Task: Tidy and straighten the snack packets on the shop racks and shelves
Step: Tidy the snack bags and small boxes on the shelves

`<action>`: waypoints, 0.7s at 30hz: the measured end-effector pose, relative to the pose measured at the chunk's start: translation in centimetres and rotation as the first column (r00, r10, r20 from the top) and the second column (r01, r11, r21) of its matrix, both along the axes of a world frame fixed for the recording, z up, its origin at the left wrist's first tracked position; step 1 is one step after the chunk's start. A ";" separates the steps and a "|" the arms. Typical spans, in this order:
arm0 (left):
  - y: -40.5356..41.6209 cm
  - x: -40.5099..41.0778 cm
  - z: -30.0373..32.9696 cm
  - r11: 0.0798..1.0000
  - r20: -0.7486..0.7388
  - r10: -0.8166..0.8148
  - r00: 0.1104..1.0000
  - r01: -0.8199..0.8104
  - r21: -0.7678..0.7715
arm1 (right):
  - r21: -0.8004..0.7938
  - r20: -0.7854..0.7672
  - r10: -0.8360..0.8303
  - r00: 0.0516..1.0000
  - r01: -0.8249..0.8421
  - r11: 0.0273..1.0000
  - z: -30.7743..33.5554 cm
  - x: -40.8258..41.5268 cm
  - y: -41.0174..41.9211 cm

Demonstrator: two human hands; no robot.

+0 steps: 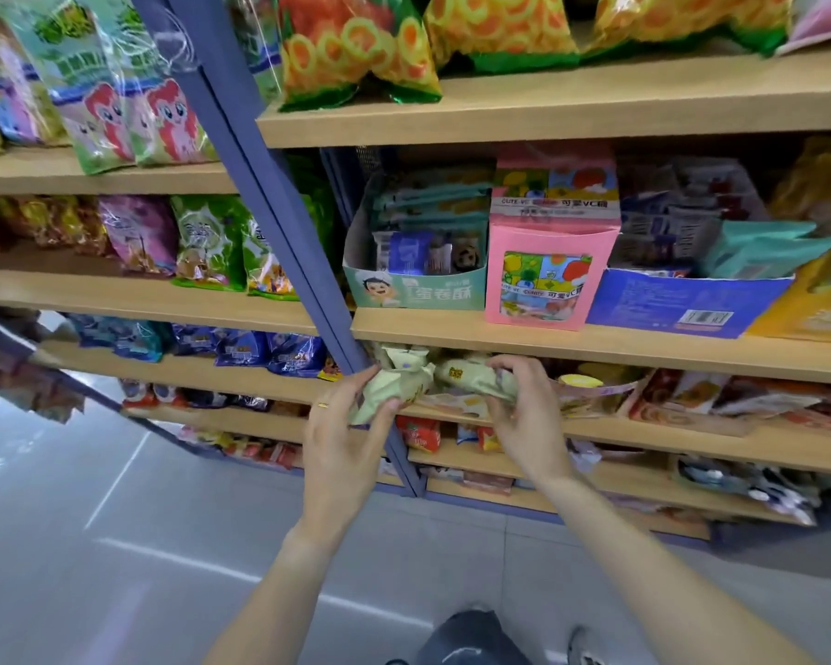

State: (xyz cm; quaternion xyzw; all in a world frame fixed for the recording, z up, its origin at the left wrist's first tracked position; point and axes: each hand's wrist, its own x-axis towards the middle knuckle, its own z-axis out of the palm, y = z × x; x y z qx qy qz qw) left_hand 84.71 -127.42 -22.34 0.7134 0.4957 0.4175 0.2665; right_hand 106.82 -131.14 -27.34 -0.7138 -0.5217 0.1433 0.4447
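At the upper left of the frame I see glossy plastic pony packets (130, 122) leaning on a pale wood-grain shelf, their film crinkled and catching glare. Below them, purple and green crinkly bags (197, 242) stand on the next board, and lower still shiny dark-blue packets (255, 350) lie in a row. A blue metal upright (279, 208) runs diagonally down through the middle of the frame, flat-sided and matte.

Just right of its lower end my left hand (351, 424) has its grip curled round a pale green snack packet (394, 391), thumb underneath and fingers over the top edge; the wrapper is soft, puffy and creased. A thin gold ring sits on one finger. Touching that packet, a second pale green packet (471, 379) lies on the same shelf (644, 436) at the centre of the frame, and my right hand (519, 410) pinches it from above, fingers bent over its top and thumb below. Both packets sit at the shelf's front edge, under the board above.

On that upper board stand a mint cardboard tray (418, 290) of small sachets, a pink cardboard box (543, 276) with a clear window, and a blue open carton (682, 300) holding teal foil pouches. At the top, puffed orange-ring bags (356, 45) bulge over the edge. Lower right, flat red and white packets (720, 400) lie tumbled.
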 end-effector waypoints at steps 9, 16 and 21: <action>2.8 -0.6 -2.7 0.995 -0.062 -0.098 0.993 0.096 -0.026 | -0.427 0.127 0.123 0.984 -0.057 0.902 -4.0 -1.5 10.0; 3.8 -0.6 -1.1 0.986 -0.103 -0.164 0.981 0.162 -0.027 | -0.364 0.221 0.119 0.968 -0.031 0.931 -2.8 -1.1 5.5; 3.2 0.8 -1.1 0.962 -0.102 -0.272 0.957 0.267 -0.054 | -0.070 -0.004 0.125 0.992 -0.125 0.990 0.5 -2.5 -1.8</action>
